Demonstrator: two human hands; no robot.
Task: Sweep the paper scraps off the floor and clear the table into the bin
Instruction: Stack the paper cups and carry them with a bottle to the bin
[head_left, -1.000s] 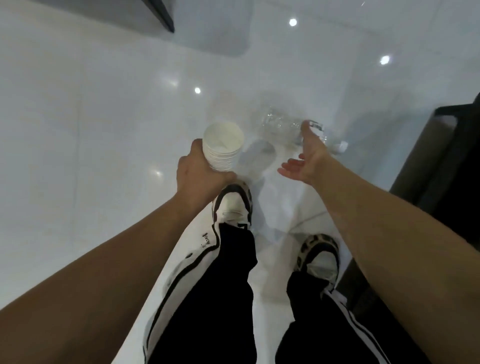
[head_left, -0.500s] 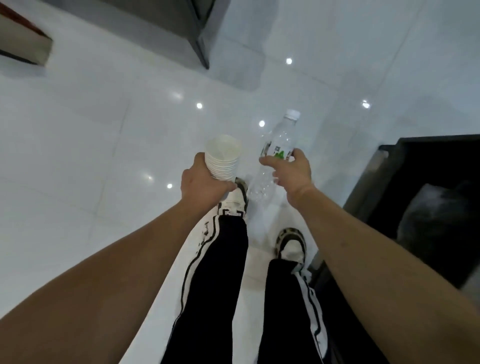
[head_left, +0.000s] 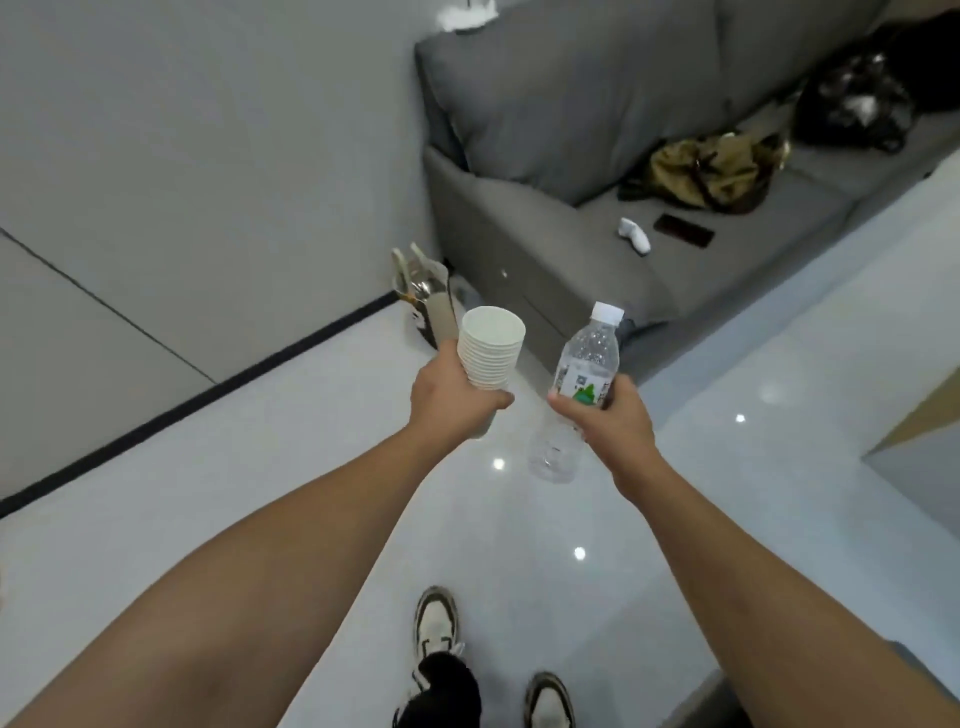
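My left hand (head_left: 451, 400) grips a stack of white paper cups (head_left: 491, 347), held upright in front of me. My right hand (head_left: 610, 418) is closed around a clear plastic water bottle (head_left: 582, 384) with a white cap and a green label, tilted slightly and looking empty. Both hands are held out at chest height above the glossy white floor (head_left: 260, 493). No bin and no paper scraps are in sight.
A grey sofa (head_left: 571, 156) stands ahead to the right with bags, a dark phone (head_left: 683, 230) and a white object on its seat. A bag with handles (head_left: 423, 296) leans in the corner by the grey wall. My shoes (head_left: 436, 629) are below.
My right hand picked the bottle up off the floor and raised it. My view lifted from the floor to the sofa and wall. The cup stack stayed in my left hand.
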